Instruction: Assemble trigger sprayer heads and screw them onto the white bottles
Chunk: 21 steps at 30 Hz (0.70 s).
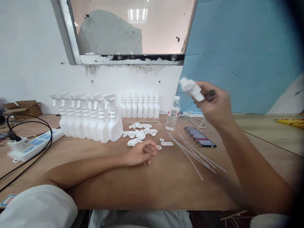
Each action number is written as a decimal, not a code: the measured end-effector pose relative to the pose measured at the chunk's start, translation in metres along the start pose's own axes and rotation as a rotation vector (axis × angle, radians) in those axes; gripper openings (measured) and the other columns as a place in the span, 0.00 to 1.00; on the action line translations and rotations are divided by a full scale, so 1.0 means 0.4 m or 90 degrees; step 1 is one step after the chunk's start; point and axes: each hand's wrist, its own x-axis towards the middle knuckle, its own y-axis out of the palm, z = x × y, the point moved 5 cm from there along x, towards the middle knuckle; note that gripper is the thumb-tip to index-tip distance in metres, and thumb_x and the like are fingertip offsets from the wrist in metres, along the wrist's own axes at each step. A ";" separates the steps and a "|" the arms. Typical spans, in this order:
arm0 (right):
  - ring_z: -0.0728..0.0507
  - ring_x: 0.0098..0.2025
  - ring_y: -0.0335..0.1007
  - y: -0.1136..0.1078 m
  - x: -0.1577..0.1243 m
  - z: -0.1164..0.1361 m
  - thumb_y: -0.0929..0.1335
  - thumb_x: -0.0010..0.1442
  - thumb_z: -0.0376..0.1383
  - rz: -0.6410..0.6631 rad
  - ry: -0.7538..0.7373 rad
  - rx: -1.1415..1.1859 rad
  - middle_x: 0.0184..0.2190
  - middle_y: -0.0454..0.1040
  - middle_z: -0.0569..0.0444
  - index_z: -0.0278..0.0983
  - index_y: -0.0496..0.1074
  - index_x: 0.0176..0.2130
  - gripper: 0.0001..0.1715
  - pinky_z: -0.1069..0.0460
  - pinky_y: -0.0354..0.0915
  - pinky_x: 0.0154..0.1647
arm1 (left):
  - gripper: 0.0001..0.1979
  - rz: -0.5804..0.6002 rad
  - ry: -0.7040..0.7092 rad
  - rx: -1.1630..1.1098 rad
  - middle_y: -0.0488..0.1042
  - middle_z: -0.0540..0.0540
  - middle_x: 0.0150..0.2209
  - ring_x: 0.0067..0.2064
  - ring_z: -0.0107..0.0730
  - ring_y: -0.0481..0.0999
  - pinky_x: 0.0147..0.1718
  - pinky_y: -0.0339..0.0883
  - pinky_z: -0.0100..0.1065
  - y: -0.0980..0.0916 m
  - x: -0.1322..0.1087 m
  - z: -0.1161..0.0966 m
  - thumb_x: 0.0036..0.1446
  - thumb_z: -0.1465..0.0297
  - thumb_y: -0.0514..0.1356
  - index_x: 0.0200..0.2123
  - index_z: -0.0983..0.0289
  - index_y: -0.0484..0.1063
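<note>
My right hand (213,104) is raised above the table, fingers closed on a white spray-trigger head (191,88); it is blurred by motion. My left hand (142,152) rests on the wooden table (166,186) with fingers loosely curled and touching, beside loose white trigger heads (139,133) and small white washer rings (166,143); whether it holds anything is hidden. A row of assembled white spray bottles (95,120) stands at the left. Capless white bottles (140,106) line the wall behind. Thin white dip tubes (194,153) lie spread to the right of my left hand.
A clear water bottle (173,113) and a phone (200,137) sit near the tubes. A white power strip (33,144) with black cables lies at the left edge, a cardboard box (23,107) behind it. Yellow items (291,122) lie far right.
</note>
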 end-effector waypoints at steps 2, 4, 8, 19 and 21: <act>0.49 0.22 0.58 0.040 -0.065 0.018 0.68 0.58 0.36 0.059 -0.113 -0.209 0.23 0.68 0.56 0.39 0.76 0.43 0.12 0.52 0.54 0.24 | 0.16 -0.044 -0.028 -0.050 0.69 0.49 0.34 0.23 0.23 0.71 0.20 0.62 0.26 -0.032 -0.021 0.028 0.56 0.61 0.64 0.43 0.61 0.63; 0.48 0.19 0.58 0.088 -0.135 0.018 0.66 0.60 0.36 0.132 -0.186 -0.319 0.19 0.68 0.56 0.39 0.76 0.42 0.11 0.51 0.49 0.21 | 0.19 -0.071 -0.035 -0.110 0.69 0.49 0.33 0.22 0.25 0.72 0.18 0.63 0.27 -0.053 -0.020 0.044 0.56 0.57 0.63 0.43 0.61 0.62; 0.42 0.24 0.72 0.180 -0.254 0.002 0.63 0.66 0.39 0.314 -0.241 -0.280 0.25 0.78 0.52 0.43 0.73 0.51 0.16 0.49 0.58 0.23 | 0.24 -0.050 -0.029 -0.190 0.71 0.53 0.38 0.26 0.30 0.76 0.17 0.66 0.28 -0.056 -0.006 0.049 0.57 0.48 0.59 0.45 0.61 0.61; 0.41 0.25 0.75 0.258 -0.338 0.001 0.61 0.67 0.44 0.452 -0.233 -0.148 0.28 0.80 0.56 0.53 0.72 0.52 0.18 0.47 0.64 0.21 | 0.25 -0.080 -0.059 -0.210 0.74 0.53 0.29 0.24 0.32 0.76 0.19 0.69 0.29 -0.061 -0.012 0.043 0.53 0.52 0.66 0.41 0.63 0.61; 0.41 0.23 0.74 0.260 -0.345 -0.003 0.60 0.67 0.45 0.456 -0.240 -0.176 0.26 0.79 0.57 0.54 0.73 0.51 0.18 0.48 0.61 0.19 | 0.24 -0.082 -0.065 -0.208 0.74 0.53 0.29 0.23 0.31 0.75 0.19 0.69 0.29 -0.061 -0.011 0.047 0.53 0.56 0.67 0.41 0.64 0.61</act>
